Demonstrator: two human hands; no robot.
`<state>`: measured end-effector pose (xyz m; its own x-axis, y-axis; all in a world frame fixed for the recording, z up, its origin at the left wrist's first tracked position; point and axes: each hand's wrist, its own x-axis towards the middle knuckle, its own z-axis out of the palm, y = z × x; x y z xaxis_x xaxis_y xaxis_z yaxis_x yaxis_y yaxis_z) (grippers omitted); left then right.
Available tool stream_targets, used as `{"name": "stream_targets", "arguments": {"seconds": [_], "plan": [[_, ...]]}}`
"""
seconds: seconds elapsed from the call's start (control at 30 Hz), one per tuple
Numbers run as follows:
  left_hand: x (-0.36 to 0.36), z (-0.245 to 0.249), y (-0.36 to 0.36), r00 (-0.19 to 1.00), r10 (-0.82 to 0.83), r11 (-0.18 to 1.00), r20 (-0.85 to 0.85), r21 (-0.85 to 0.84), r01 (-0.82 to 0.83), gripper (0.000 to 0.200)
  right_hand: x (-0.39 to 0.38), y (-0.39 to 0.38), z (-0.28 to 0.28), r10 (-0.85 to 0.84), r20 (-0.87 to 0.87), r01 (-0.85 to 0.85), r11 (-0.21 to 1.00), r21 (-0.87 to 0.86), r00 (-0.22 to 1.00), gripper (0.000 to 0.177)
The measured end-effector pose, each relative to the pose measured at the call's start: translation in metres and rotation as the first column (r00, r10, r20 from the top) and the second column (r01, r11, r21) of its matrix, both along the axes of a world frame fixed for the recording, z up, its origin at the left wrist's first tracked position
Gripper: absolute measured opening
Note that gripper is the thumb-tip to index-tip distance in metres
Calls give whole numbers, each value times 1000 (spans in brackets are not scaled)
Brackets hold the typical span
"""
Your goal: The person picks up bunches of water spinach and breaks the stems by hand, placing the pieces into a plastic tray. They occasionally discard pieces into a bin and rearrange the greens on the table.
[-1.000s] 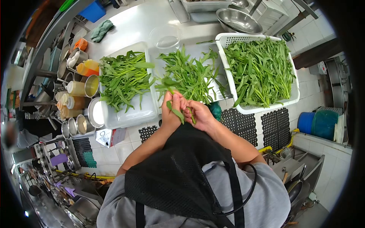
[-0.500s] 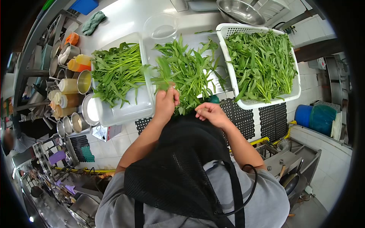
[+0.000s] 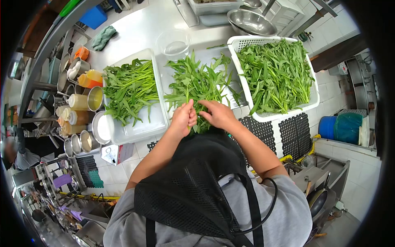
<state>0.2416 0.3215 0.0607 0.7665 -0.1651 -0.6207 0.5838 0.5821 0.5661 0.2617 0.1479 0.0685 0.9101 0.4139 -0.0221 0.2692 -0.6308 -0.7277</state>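
My left hand (image 3: 184,117) is closed around a stalk of leafy greens at the near edge of the middle heap (image 3: 197,80). Close beside it on the right, my right hand (image 3: 218,114) reaches over the same heap with its fingers apart. Nothing can be made out between them. A clear plastic tub (image 3: 154,117) to the left holds greens with long stems (image 3: 133,88). On the right, a white perforated basket (image 3: 316,96) is full of greens (image 3: 275,74).
A round clear container (image 3: 173,43) stands behind the middle heap. Metal bowls (image 3: 252,21) are at the back right, a green cloth (image 3: 103,38) at the back left. Squeeze bottles (image 3: 78,102) and small metal pots line the left side.
My right hand has moved forward and left, nearer my left hand, and its fingers have spread. The left hand now holds its stalk more upright. The camera view has shifted slightly.
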Motion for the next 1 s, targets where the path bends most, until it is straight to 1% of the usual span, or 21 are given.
{"name": "stream_targets", "arguments": {"seconds": [0.03, 0.13, 0.17, 0.2, 0.27, 0.3, 0.33, 0.4, 0.43, 0.47, 0.53, 0.57, 0.63, 0.67, 0.73, 0.8, 0.87, 0.9, 0.93, 0.97, 1.0], "plan": [[-1, -1, -2, 999, 6, 999, -32, -38, -7, 30, 2, 3, -5, 35, 119, -21, 993, -118, 992, 18], [-3, 0, -3, 998, 2, 994, -56, -111, -8, 30, 13, 1, -16, 39, 42, -34, 994, -107, 998, 21], [-4, 2, -4, 998, 26, 994, -52, -102, -31, 30, 14, 0, -18, -4, 85, 5, 1000, -13, 996, 24], [-6, 5, -4, 997, 52, 994, -49, -93, -56, 30, 13, -4, -20, 0, 86, 1, 1000, -13, 996, 24], [-8, 6, -2, 998, 56, 997, 2, -51, -56, 28, 11, -5, 4, -202, -50, 208, 943, 261, 978, 24], [-9, 6, 0, 997, 51, 999, 50, -8, -51, 26, 10, -3, -2, -240, -146, 281, 844, 458, 960, 25], [-10, 10, -2, 997, 54, 999, 49, -7, -54, 26, 7, -1, 0, -237, -148, 279, 844, 458, 960, 25], [-12, 18, -7, 992, 15, 992, 123, 123, -31, 23, -3, 4, 5, -121, -156, 185, 838, 513, 980, 25], [-11, 15, -8, 992, 14, 992, 124, 124, -30, 23, -8, 7, 7, -72, -79, 100, 888, 448, 994, 24], [-12, 7, -7, 988, -22, 992, 150, 130, 2, 23, -13, 10, 12, -5, -89, 42, 907, 420, 996, 23], [-12, -7, -4, 983, -61, 990, 174, 140, 37, 23, -20, 14, 8, 21, -1, -19, 944, 329, 1000, 25], [-11, -14, -1, 989, -33, 980, 147, 198, 4, 22, -23, 12, 8, 19, -1, -18, 944, 331, 1000, 25], [-12, -13, 1, 990, 62, 964, 125, 250, -92, 22, -28, 6, 9, 133, -184, -104, 982, 159, 974, 28], [-11, -8, 2, 991, 59, 964, 124, 252, -89, 22, -28, 1, 8, 131, -185, -101, 982, 161, 974, 28], [-8, -2, 7, 973, 194, 948, 128, 231, -219, 22, -26, -13, 2, 282, -249, -280, 959, 45, 926, 28], [-8, -9, 18, 977, 148, 957, 153, 229, -180, 23, -20, -26, -4, 192, -213, -166, 977, 134, 958, 18], [-10, -9, 23, 981, -49, 969, 186, 249, 1, 27, -7, -29, 0, -65, -158, 83, 991, 109, 985, 19], [-12, -9, 21, 982, -48, 968, 185, 250, 0, 27, 3, -31, -6, -148, -148, 162, 982, 92, 978, 20], [-14, -9, 16, 992, -23, 987, 121, 163, 3, 28, 14, -33, -15, -232, -137, 244, 967, 76, 963, 22], [-15, -7, 10, 998, -6, 997, 58, 74, 2, 30, 22, -32, -21, -236, -106, 235, 972, -25, 966, 25], [-15, -5, 6, 998, -12, 997, 63, 76, 7, 30, 26, -31, -27, -241, -102, 240, 970, -23, 965, 25]]}}
